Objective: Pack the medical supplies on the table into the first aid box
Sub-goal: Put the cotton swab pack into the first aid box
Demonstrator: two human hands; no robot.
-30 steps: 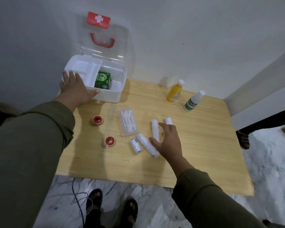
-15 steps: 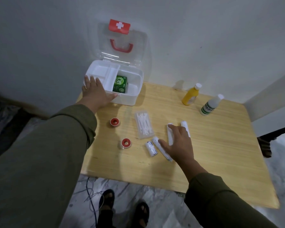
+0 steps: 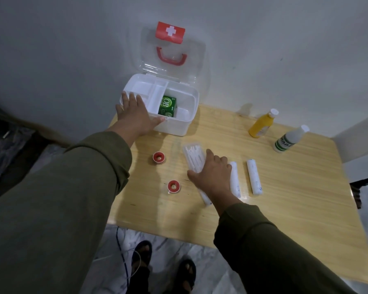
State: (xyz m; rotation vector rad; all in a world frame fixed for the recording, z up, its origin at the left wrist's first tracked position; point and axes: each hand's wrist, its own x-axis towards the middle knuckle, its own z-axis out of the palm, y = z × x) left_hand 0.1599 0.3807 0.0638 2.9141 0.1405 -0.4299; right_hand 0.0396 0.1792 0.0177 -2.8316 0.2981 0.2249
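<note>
Two hands flat: right hand [image 3: 212,175] fingers spread over swab pack [image 3: 194,158]; left hand [image 3: 135,117] on first aid box [image 3: 179,126].

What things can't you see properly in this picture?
- Head view: the right hand covers the near end of the cotton swab pack and most of one gauze roll.
- The left hand hides the first aid box corner.
- White bottle label: too small to read.

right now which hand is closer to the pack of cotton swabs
Right. The right hand lies over the near end of the cotton swab pack, thumb beside it. The left hand rests on the first aid box, well apart.
</note>
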